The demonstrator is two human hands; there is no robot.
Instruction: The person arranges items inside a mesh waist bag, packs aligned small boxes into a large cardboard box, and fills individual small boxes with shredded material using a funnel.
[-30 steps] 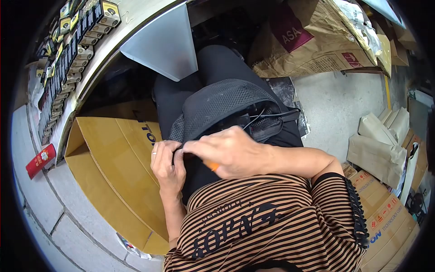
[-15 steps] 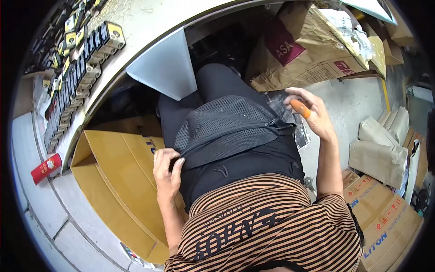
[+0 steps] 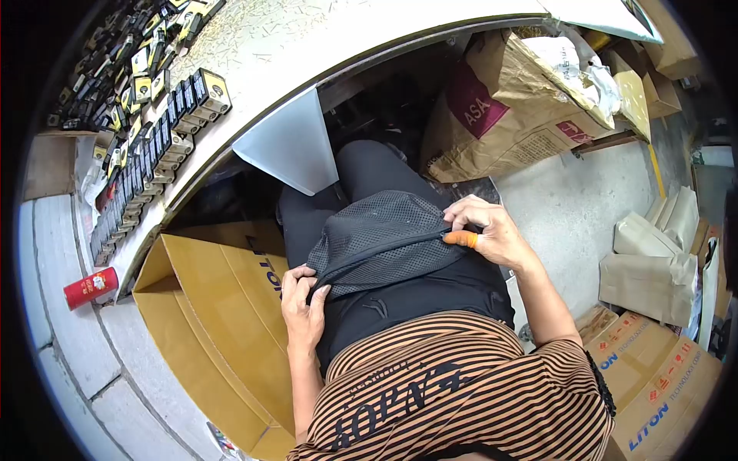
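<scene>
Across the lap lies a black mesh bag (image 3: 384, 234) with a zipper running along it. My left hand (image 3: 304, 306) pinches the bag's left end between thumb and fingers. At the other end my right hand (image 3: 489, 235) grips the bag's right edge near the end of the zipper. An orange finger cover sits on my right thumb. The zipper pull is hidden by the right fingers, so I cannot see whether they hold it.
A worktable (image 3: 288, 34) carries many small black-and-yellow boxes (image 3: 206, 92). A translucent sheet (image 3: 290, 142) hangs from its edge. Cardboard boxes (image 3: 223, 323) stand left and lower right, a paper sack (image 3: 500, 115) behind, and a red can (image 3: 91, 287) on the floor.
My right hand has come down and left from the air onto the bag's right end. The left hand keeps its hold on the left end. The whole view has shifted slightly.
</scene>
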